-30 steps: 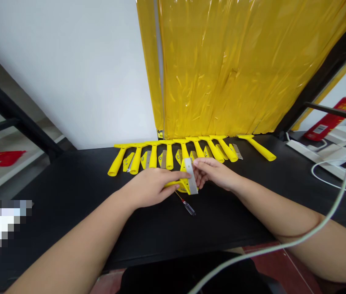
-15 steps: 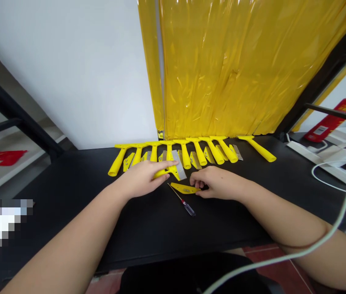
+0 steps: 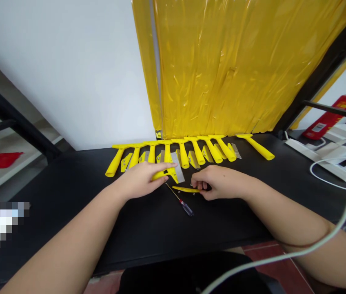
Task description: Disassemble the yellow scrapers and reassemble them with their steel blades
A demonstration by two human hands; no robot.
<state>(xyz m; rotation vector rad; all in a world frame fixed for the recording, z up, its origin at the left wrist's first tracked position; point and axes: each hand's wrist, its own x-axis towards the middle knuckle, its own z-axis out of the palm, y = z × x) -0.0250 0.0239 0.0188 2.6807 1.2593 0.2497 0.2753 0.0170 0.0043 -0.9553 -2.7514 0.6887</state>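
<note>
Two hands work below a row of yellow scrapers: the left hand has its fingers closed around a scraper, and the right hand pinches a thin yellow strip near a screwdriver.

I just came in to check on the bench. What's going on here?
A person sits at a black table. Their left hand rests on a yellow scraper with a steel blade. Their right hand is at the end of a flat yellow strip. A screwdriver lies nearby, and a row of yellow scrapers lies beyond.
</note>
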